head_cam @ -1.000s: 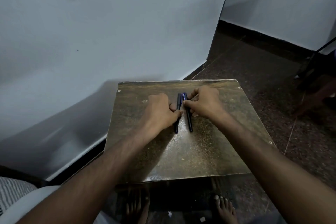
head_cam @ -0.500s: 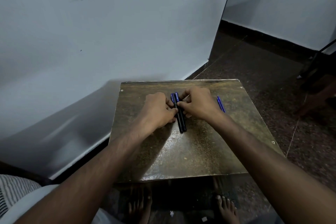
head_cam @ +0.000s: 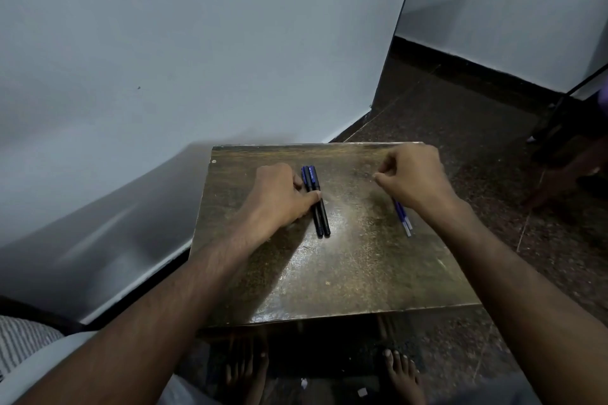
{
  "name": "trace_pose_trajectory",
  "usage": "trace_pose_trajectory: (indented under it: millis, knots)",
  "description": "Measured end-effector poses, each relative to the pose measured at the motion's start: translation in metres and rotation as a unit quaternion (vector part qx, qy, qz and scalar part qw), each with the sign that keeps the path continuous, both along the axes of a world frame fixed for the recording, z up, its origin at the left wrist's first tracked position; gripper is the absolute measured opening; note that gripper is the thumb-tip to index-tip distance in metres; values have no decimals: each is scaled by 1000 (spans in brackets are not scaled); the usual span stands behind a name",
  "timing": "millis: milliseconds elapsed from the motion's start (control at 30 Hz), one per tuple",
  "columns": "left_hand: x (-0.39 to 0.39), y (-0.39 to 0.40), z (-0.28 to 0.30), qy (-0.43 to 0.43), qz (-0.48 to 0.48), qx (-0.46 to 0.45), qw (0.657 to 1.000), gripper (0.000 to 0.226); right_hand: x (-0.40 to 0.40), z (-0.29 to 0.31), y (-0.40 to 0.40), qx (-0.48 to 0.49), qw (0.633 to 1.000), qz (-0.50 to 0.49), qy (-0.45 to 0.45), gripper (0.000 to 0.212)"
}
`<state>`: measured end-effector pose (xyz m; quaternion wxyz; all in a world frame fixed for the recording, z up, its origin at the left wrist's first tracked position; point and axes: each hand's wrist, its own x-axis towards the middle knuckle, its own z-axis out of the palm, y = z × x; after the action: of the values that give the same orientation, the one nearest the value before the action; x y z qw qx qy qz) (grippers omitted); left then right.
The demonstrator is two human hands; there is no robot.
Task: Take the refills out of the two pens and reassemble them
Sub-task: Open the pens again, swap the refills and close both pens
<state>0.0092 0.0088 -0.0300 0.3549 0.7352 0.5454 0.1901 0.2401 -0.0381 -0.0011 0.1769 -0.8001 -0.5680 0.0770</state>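
Observation:
Two dark pens [head_cam: 316, 204] with blue caps lie side by side on the brown table [head_cam: 345, 273], tips pointing toward me. My left hand [head_cam: 279, 194] sits against their left side, fingers curled, with the thumb lying across the barrels. Two thin blue refills [head_cam: 404, 220] lie on the table to the right, their far ends hidden under my right wrist. My right hand [head_cam: 414, 177] hovers above them with its fingers curled, thumb and forefinger tips close together, and nothing visible in it.
The small table stands against a white wall [head_cam: 197, 59]; its front edge is near my knees. My bare feet [head_cam: 403, 375] show on the dark speckled floor [head_cam: 460, 115] below. A dark stand [head_cam: 559, 128] is at the far right.
My right hand has let go of the pens and moved right, over the refills. The left hand stays at the two pens, which have shifted slightly left.

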Motion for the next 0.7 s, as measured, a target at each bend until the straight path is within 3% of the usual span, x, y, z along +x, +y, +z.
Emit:
trace_pose_trajectory:
  millis: [200,700]
  knots:
    - [4,-1,-1,13,-11,21,1000,33,25,-6,-14,-109,993,-41,-4,21]
    - [4,0,-1,-1,-22,21,1000,34,22,4,-19,-128,989,-41,59,29]
